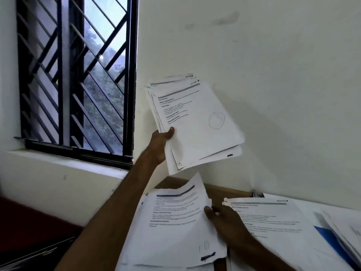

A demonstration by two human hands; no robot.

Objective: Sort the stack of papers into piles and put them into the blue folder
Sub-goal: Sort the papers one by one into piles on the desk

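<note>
Item 1, risk: stack (pixel 197 124) is held aloft by its lower left edge only, left grip (pixel 162 145) clamped on it w/ thumb on top. Sheets are fanned, so I judge they could slip & scatter over the sorted piles.
Item 2, risk: sheet (pixel 175 218), pinched at its right edge by right grip (pixel 224 222), is bowed; may crease or land on the wrong pile.
Item 3, posn: stack runs up & right from left grip, well above surface (pixel 218 189). Sheet lies left of right grip.
Item 4: blue folder (pixel 326 237) at far right, partly under papers.

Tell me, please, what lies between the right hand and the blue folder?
In the head view, a pile of printed sheets lies flat between the right hand, which holds a loose sheet, and the blue folder.
</note>
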